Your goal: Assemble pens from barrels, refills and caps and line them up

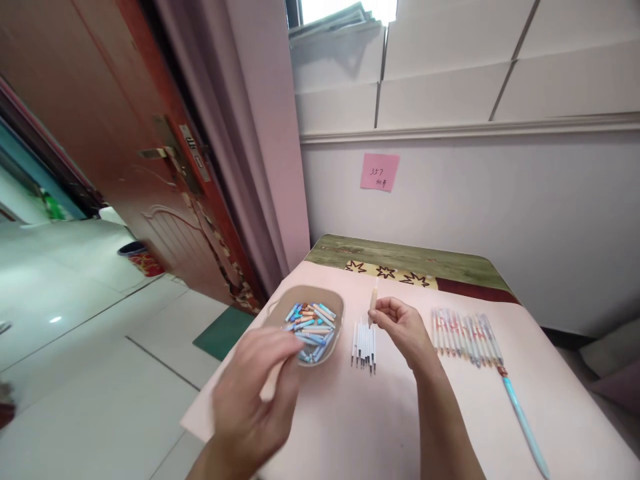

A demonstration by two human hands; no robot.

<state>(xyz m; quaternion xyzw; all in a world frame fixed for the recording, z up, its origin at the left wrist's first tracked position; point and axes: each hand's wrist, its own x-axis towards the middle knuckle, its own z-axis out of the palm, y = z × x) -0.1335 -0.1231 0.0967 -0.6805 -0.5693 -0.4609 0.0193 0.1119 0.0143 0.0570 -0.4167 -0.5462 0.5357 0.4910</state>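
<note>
Between the thumb and fingers of my right hand (403, 327) is a pale beige pen barrel (373, 298), held nearly upright with a clear tip at its top. It stands just above a row of white pen refills (364, 343) with dark tips, lying on the pink table cover. My left hand (260, 380) is smeared by motion over the near left side of a beige basket (305, 291). Its thumb and fingertips come close to each other, and whether anything is between them I cannot make out. Blue, brown and beige pen parts (320, 323) fill the basket.
Several clear pens (465, 337) lie in a row on the right of the table cover (380, 427). A long turquoise pen (523, 420) lies near the right edge. Behind are a wall with a pink note (380, 173) and, at left, a red-brown door (125, 133).
</note>
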